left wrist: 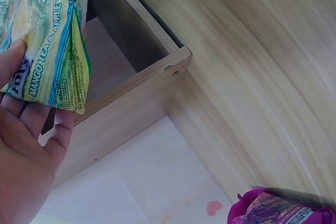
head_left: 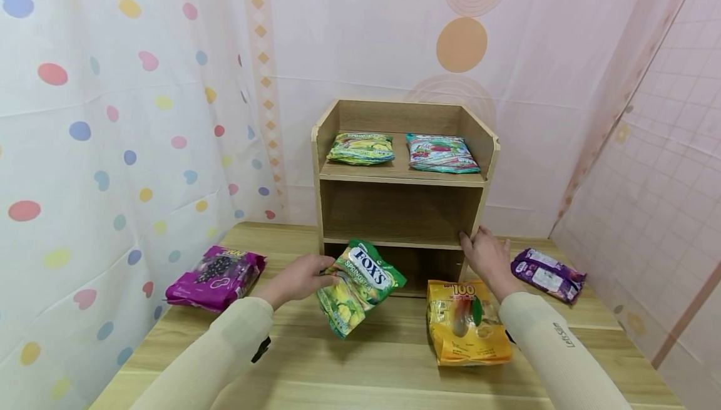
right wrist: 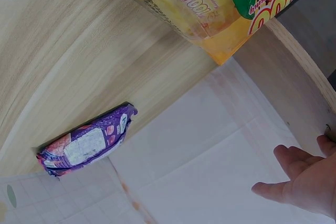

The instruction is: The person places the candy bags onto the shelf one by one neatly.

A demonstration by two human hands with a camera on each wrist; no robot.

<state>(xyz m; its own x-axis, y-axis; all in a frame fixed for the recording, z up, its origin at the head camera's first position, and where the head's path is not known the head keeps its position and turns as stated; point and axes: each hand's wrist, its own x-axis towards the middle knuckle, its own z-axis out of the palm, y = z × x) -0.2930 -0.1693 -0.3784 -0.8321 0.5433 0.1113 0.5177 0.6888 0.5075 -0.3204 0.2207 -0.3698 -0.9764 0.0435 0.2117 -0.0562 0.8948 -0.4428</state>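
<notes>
My left hand [head_left: 301, 278] pinches a green and yellow Fox's candy bag [head_left: 360, 288] by its left edge, thumb on the front and fingers behind. The bag hangs tilted before the lowest compartment of a small wooden shelf [head_left: 394, 179]. In the left wrist view, the bag [left wrist: 50, 40] overlaps the shelf's side panel. My right hand [head_left: 489, 258] is at the shelf's right front edge, thumb inside and index finger outside, pinching the panel. Its other fingers [right wrist: 294, 163] spread away from the wood. An orange mango candy bag [head_left: 467, 322] stands just below this hand.
On the top shelf lie a yellow-green candy bag [head_left: 362, 149] and a teal and red one [head_left: 442, 153]. A magenta grape candy bag [head_left: 216, 277] is on the table [head_left: 388, 379] at left, a purple packet [head_left: 549, 275] at right. Patterned curtains [head_left: 366, 34] enclose the back and sides.
</notes>
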